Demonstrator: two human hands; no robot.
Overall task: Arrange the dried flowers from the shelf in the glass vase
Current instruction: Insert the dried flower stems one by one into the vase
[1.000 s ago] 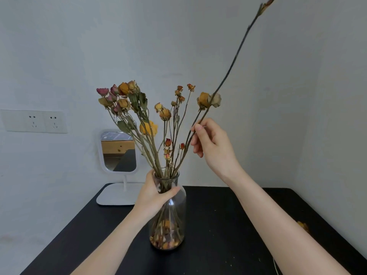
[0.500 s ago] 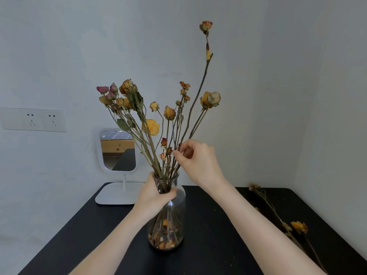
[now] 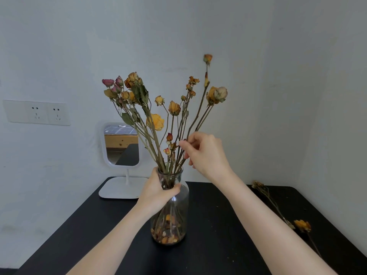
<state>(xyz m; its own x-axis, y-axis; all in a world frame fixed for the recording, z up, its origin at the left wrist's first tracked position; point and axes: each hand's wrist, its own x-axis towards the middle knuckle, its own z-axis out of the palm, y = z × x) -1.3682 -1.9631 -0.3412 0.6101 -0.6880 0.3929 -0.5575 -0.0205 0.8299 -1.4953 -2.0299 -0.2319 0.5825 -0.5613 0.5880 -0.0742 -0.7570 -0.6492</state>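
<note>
Black table [image 3: 218,245], viewed from my head camera, carries everything. Dried roses [image 3: 156,122], most of the bunch, already stand fanned in the glass vase [image 3: 176,215] at mid-table, and fallen petals line its bottom. My left hand [image 3: 158,192] steadies the vase neck, fingers curled round the glass. My right hand [image 3: 206,153], fingers curled, pinches the tall stem [image 3: 200,108] just above the rim, with its foot apparently inside the neck. Left to do, I judge: settle this stem, then add the loose stems [image 3: 278,211] lying near the right edge. The shelf is out of view, so I cannot tell whether more flowers wait there. My right hand covers the exact grip, and the loose stems' thin ends fade against the dark top.
</note>
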